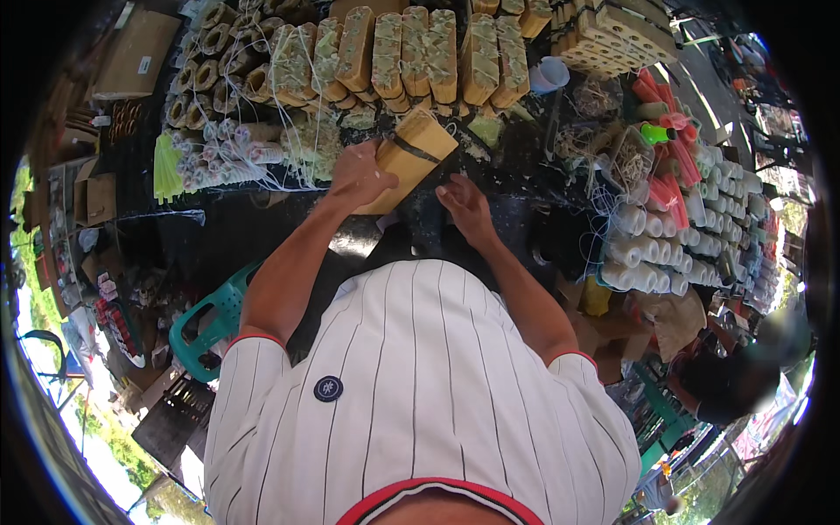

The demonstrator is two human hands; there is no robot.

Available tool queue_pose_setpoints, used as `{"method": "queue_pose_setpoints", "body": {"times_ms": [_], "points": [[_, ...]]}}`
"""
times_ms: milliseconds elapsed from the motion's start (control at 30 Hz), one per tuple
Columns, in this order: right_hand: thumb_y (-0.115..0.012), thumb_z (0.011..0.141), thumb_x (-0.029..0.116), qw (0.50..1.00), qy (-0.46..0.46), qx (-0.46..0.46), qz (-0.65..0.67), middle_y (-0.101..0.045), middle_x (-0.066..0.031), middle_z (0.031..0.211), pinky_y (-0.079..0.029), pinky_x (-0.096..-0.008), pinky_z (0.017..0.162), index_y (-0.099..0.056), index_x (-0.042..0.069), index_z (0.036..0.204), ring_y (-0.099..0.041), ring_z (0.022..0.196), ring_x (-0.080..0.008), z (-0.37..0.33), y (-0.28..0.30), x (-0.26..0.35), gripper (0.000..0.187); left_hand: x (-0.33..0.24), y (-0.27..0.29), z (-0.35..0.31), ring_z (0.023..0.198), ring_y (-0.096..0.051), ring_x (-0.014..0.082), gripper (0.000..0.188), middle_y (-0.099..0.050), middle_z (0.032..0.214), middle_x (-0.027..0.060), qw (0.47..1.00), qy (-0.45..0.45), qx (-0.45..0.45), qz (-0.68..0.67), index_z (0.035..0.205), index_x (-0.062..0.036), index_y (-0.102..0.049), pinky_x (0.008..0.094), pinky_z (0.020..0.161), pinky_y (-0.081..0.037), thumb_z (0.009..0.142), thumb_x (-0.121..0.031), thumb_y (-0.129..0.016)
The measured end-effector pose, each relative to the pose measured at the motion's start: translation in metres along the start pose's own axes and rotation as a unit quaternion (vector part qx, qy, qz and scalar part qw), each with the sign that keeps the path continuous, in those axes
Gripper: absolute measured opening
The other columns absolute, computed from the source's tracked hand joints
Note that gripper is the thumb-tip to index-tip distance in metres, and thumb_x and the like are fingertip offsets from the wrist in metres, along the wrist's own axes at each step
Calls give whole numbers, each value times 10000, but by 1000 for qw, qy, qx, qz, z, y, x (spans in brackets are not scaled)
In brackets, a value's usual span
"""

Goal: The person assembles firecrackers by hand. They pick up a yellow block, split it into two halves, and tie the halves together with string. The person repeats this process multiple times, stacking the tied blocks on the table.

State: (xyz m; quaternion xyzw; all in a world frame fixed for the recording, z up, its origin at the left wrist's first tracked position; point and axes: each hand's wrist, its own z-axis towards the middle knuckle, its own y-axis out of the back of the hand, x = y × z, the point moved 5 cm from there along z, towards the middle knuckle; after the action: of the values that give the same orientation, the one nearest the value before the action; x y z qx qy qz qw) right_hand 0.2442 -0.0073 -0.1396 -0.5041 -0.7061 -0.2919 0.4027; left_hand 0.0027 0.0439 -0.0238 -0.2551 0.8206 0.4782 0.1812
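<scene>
A yellowish-brown, board-like block (411,157) with a black band round it leans at a slant over the table's near edge. My left hand (359,175) grips its left side, thumb across its face. Just right of the block, my right hand (465,206) is raised with bent, parted fingers and nothing visible in it. Beyond stands a row of similar banded blocks (387,57), their upper faces speckled green and pale. White strings (302,109) hang over the blocks at the left of that row.
On the left are hollow brown tubes (206,74), wrapped rolls (236,144) and light-green sticks (166,166). A pale cup (549,75), pink-red tubes (669,166) and stacked white rolls (652,254) lie right. Green chairs (210,319) stand behind; another person (726,385) is at lower right.
</scene>
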Motion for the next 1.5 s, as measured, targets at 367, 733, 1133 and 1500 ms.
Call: {"method": "queue_pose_setpoints", "body": {"times_ms": [367,733,1133,1500], "points": [[-636,1082,334,866,-115,261,411,-698,-127,1282,-631,-374,922,-519,-22,1454,-737,1102,-208,17,-8,42,528,-81,61,-127,1149,-719,382,671,-722,1270,185,956,-188,-140,176,1421,3,-584,463,1037,-574,864,-258,-851],[-689,1019,443,962,-109,250,13,-763,-127,1060,-631,-359,764,-681,-9,1274,-765,949,-227,11,47,38,519,-99,3,-95,1203,-690,378,648,-729,1254,172,903,-334,-44,267,1171,-39,-654,471,1056,-549,558,19,-853],[-666,946,124,777,79,-258,-569,-620,-167,1035,-564,-539,803,-741,47,1126,-716,937,-412,-15,191,9,210,-32,-3,-111,929,-729,397,564,-750,1002,161,968,-136,-111,182,1164,-91,-681,487,826,-574,633,-32,-862],[-615,1068,253,981,-16,-165,-97,-719,-167,1044,-609,-402,701,-661,-37,1295,-701,838,-228,18,178,93,371,16,0,-93,903,-735,401,438,-758,964,161,979,-97,-148,104,1138,-113,-676,501,802,-584,715,-87,-785]]}}
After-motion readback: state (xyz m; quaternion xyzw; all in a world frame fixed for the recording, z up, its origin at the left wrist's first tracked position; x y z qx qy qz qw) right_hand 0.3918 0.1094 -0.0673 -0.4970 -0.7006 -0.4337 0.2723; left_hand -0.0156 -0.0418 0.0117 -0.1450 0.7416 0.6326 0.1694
